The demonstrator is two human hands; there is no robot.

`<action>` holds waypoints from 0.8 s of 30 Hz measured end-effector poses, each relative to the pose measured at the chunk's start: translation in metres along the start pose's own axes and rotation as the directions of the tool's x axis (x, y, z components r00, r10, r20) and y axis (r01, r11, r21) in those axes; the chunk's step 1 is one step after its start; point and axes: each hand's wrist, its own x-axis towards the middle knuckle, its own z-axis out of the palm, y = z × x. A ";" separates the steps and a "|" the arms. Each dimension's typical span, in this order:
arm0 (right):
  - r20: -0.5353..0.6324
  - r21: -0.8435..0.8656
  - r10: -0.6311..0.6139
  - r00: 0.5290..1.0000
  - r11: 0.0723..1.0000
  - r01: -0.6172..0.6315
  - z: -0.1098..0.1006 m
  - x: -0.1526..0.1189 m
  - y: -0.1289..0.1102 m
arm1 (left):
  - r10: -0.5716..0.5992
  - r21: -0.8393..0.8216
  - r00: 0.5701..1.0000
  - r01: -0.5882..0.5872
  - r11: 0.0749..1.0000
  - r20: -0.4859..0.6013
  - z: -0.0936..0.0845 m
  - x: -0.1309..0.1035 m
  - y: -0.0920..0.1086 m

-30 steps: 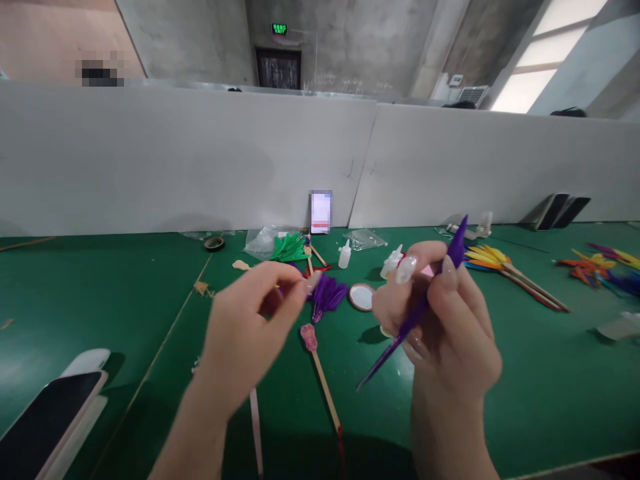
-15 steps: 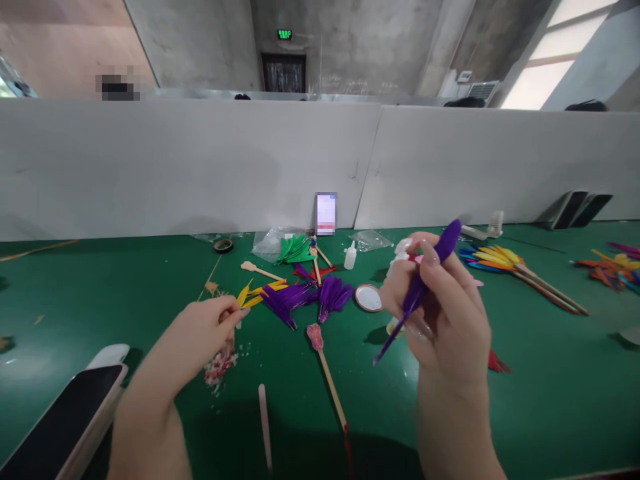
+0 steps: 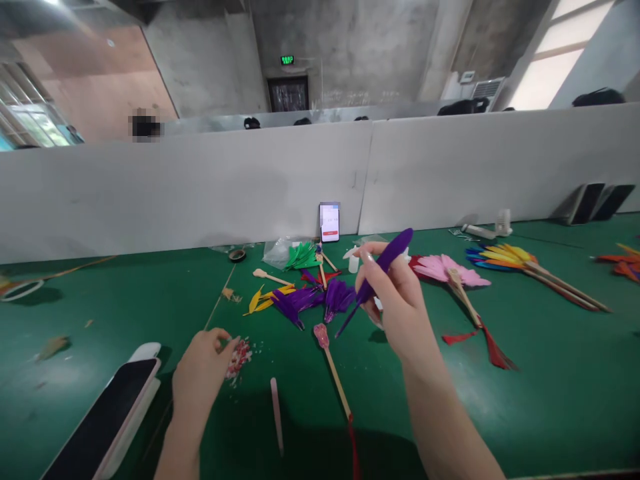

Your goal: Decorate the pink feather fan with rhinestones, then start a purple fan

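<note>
My right hand (image 3: 395, 287) is raised over the table with a purple feather (image 3: 383, 263) pinched in its fingers, the quill pointing down to the left. My left hand (image 3: 213, 353) rests low beside a pile of red and white bits (image 3: 240, 359); its thumb and fingertips are drawn together, and whatever they hold is too small to make out. Between the hands lie a wooden stick with a pink head (image 3: 334, 373) and red tassel, and a pale pink stick (image 3: 277, 417). Behind them are purple feathers (image 3: 339, 297), yellow feathers (image 3: 263, 300) and green feathers (image 3: 301, 256).
A lit phone (image 3: 330, 223) leans on the white partition (image 3: 225, 180). A large dark phone (image 3: 107, 417) lies at left front, black tape (image 3: 237, 255) at the back. To the right are a pink feather fan (image 3: 450, 270) and a multicoloured one (image 3: 505, 258).
My left hand has left the yellow feathers and moved down toward the bits. My right hand, with the purple feather, has shifted left, uncovering the pink fan. The view has tilted up slightly.
</note>
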 end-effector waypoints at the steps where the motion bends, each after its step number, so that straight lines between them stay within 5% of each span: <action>1: 0.006 -0.006 0.006 1.000 1.000 -0.006 0.001 -0.001 0.000 | -0.035 -0.082 0.999 0.035 0.996 0.009 -0.004 -0.004 0.015; 3: 0.019 -0.008 0.012 1.000 1.000 -0.012 0.003 -0.002 0.002 | 0.000 -0.331 0.998 0.020 0.943 0.061 -0.010 -0.017 0.050; 7: 0.022 -0.018 -0.014 1.000 1.000 0.014 0.007 -0.005 0.005 | 0.193 -0.738 0.966 -0.004 0.675 0.171 -0.009 -0.051 0.119; 9: 0.001 -0.050 -0.042 0.999 0.998 0.042 0.008 -0.007 0.005 | 0.108 -0.805 0.976 0.091 0.586 0.189 -0.004 -0.063 0.141; 11: -0.015 -0.092 -0.074 0.997 0.993 0.072 0.008 -0.008 0.006 | 0.054 -0.862 0.960 0.219 0.456 0.273 0.001 -0.067 0.152; 16: 0.093 -0.129 -0.097 0.991 0.986 0.108 0.007 -0.008 0.009 | -0.115 -0.893 0.886 0.445 -0.058 0.449 0.006 -0.063 0.156; 18: 0.121 -0.166 -0.117 0.986 0.977 0.136 0.007 -0.008 0.010 | -0.135 -0.881 0.872 0.458 -0.117 0.471 0.006 -0.062 0.157; 24: 0.214 -0.432 -0.182 0.960 0.864 0.259 0.010 -0.014 0.006 | -0.140 -0.909 0.898 0.412 -0.061 0.417 0.016 -0.066 0.156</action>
